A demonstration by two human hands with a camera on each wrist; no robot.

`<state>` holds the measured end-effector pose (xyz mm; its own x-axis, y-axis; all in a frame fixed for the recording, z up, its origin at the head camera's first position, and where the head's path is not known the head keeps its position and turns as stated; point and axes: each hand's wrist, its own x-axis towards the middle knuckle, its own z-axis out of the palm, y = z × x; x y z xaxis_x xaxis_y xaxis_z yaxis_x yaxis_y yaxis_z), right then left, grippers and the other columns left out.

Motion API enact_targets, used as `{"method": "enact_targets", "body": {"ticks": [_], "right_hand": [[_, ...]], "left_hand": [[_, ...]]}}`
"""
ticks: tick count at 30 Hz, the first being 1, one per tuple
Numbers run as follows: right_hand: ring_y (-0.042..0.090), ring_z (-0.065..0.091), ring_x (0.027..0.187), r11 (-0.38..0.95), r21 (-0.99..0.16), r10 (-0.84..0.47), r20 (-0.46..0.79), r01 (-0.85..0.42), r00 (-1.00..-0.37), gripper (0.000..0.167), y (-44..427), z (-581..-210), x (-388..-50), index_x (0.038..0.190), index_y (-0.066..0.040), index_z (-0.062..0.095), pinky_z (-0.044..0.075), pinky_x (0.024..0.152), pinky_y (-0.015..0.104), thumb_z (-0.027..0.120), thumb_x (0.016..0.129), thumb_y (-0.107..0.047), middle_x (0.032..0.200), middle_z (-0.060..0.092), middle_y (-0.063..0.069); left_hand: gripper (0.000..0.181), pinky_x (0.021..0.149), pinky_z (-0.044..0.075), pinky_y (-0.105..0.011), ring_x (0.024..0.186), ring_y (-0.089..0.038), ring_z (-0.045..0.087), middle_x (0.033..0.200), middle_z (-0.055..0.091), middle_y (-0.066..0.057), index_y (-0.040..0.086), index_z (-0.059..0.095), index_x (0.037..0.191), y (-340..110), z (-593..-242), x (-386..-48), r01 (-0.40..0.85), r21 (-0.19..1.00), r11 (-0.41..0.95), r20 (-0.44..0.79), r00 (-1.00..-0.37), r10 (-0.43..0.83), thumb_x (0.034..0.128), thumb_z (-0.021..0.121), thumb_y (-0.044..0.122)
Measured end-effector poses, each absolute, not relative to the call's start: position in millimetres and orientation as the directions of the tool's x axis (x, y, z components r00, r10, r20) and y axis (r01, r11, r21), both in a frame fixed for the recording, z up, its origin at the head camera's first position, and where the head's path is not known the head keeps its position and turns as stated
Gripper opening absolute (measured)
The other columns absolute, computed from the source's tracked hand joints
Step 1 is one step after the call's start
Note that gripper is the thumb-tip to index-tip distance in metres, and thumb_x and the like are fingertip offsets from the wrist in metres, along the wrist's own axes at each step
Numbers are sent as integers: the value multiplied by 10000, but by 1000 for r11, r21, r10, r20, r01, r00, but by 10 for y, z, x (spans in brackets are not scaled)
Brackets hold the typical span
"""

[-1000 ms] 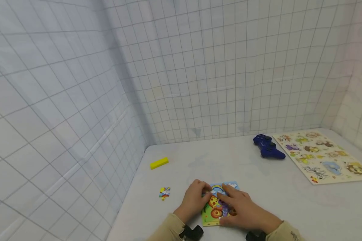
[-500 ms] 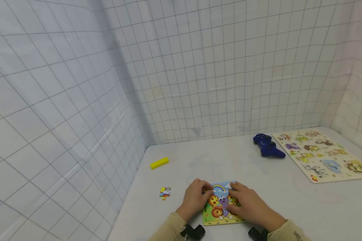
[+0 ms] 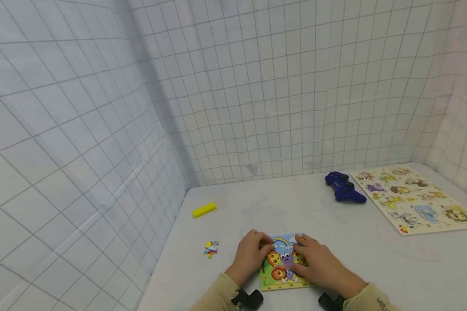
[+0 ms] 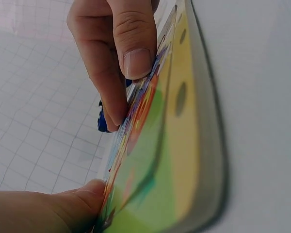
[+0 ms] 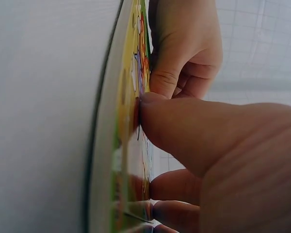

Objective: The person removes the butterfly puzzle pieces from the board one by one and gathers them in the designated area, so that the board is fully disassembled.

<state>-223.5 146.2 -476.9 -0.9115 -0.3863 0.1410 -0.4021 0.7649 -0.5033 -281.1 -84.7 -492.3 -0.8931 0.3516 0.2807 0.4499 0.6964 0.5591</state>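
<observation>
A small jigsaw puzzle board lies flat in front of me, its picture a purple butterfly under a rainbow. At its upper left side my left hand holds the edge, fingers curled and thumb on the picture. My right hand rests on the right part, thumb and fingertips spread across the printed surface. Seen from the left wrist, the right hand touches the picture from above, and my left thumb meets the board's edge. The right fingers cover part of the butterfly's wing.
A loose jigsaw piece lies left of the board, with a yellow block behind it. Farther back on the right are a dark blue game controller and a large animal puzzle board. Gridded white sheets enclose the table.
My right hand has slid rightward across the board from its middle, uncovering the butterfly. The left hand has stayed at the upper left edge. In the last half second little has moved.
</observation>
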Motion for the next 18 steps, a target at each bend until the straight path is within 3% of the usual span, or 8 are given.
{"method": "enact_targets", "body": {"ticks": [10, 18], "right_hand": [[516, 404, 1429, 754, -516, -402, 128, -407, -907, 661, 1459, -4769, -2245, 1334, 54, 646, 382, 1044, 719, 760, 912, -443, 1503, 497, 291], [525, 405, 1422, 752, -514, -403, 137, -413, -905, 663, 1457, -4786, -2245, 1341, 50, 643, 391, 1032, 721, 756, 914, -444, 1504, 497, 289]], "left_hand": [[79, 640, 405, -214, 711, 7, 454, 854, 537, 111, 231, 751, 950, -844, -4961, -2836, 449, 503, 739, 293, -893, 342, 951, 753, 310], [70, 647, 421, -216, 729, 18, 476, 876, 589, 123, 253, 738, 977, -840, -4967, -2838, 461, 513, 724, 315, -886, 341, 963, 734, 321]]}}
